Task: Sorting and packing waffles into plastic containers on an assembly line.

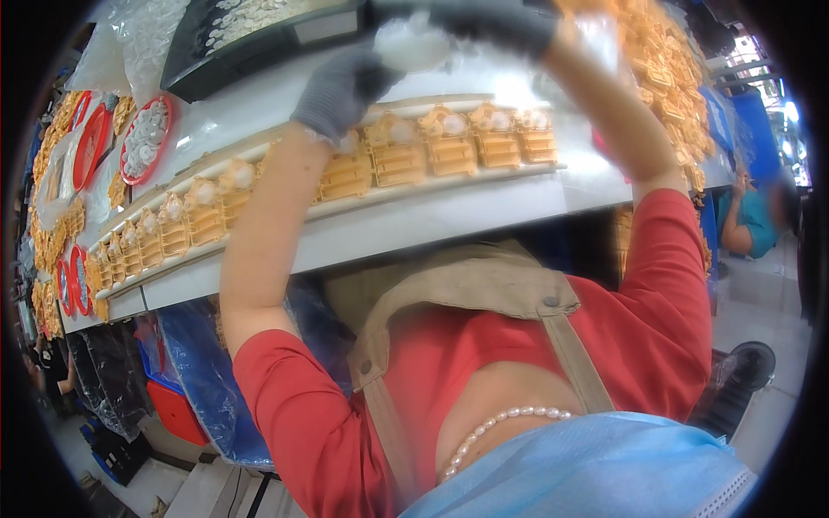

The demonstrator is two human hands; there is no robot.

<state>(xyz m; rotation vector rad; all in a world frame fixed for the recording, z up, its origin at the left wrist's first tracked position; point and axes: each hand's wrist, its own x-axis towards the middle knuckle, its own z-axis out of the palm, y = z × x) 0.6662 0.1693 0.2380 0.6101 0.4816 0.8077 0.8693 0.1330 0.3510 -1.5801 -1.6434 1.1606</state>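
Both hands wear dark grey gloves and reach to the far side of the workbench. A white translucent bundle (414, 45), blurred, lies between them; its kind is unclear. My left hand (352, 85) has its fingers curled against the bundle's left side. At the top edge, my right hand (505, 28) is smeared by motion, its fingers reaching over the bundle. Below the hands runs a long row of orange-yellow plastic housings (399, 155), each with a round whitish part near its top. The row sits between pale rails (466, 180), and my left forearm crosses above it.
A black tray (259, 59) of small white discs stands beyond my left hand. Red oval dishes (147, 138) with white parts lie at left. Orange plastic parts (661, 86) are heaped at right. Clear plastic bags (129, 43) lie at far left. A person in teal (753, 220) sits at right.
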